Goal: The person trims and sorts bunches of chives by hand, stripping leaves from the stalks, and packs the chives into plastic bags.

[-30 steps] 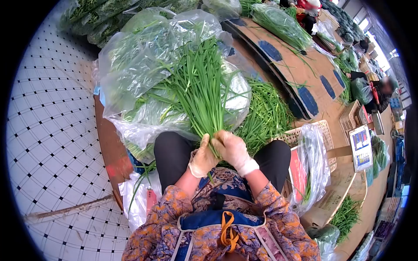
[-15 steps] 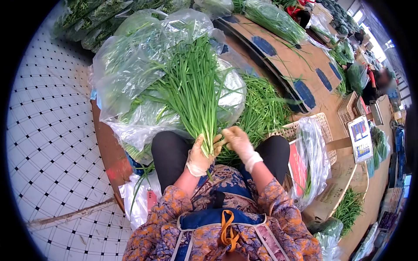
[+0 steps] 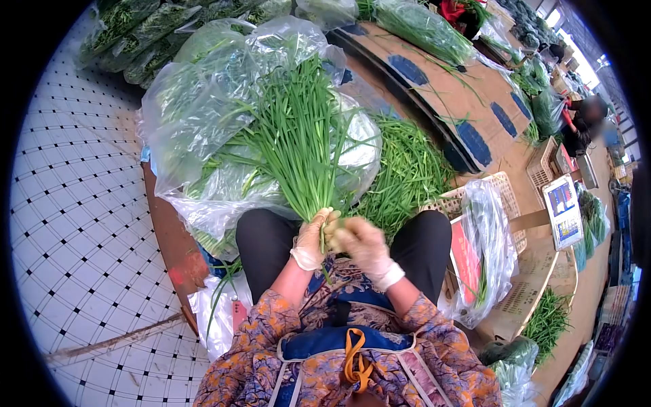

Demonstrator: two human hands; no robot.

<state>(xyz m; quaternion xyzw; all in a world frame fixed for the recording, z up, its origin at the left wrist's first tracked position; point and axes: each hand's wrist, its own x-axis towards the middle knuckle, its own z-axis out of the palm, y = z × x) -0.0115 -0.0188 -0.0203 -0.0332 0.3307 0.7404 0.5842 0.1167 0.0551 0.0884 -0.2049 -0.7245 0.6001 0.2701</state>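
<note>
A large bunch of garlic chives (image 3: 298, 136) fans out away from me, its pale stem ends toward my lap. My left hand (image 3: 315, 237), in a thin glove, is closed around these stems near their base. Close beside it, my gloved right hand (image 3: 363, 245) is curled at the stem ends; motion blurs its fingers, so I cannot tell whether they grip anything. Under and behind the bunch lies a big clear plastic bag (image 3: 196, 122) with more greens in it. Loose chives (image 3: 410, 163) are heaped to the right of the bunch.
A scale with a display panel (image 3: 563, 210) stands at the right, near a plastic basket (image 3: 505, 193) and a clear bag (image 3: 491, 258). A cardboard-covered bench (image 3: 434, 74) runs behind. Bagged greens (image 3: 142, 34) are piled at far left. Another person (image 3: 583, 125) is at far right.
My right hand has moved in and down toward the stem ends, its fingers now blurred. My left hand still holds the bunch, which has barely shifted. The distant person at right has moved slightly.
</note>
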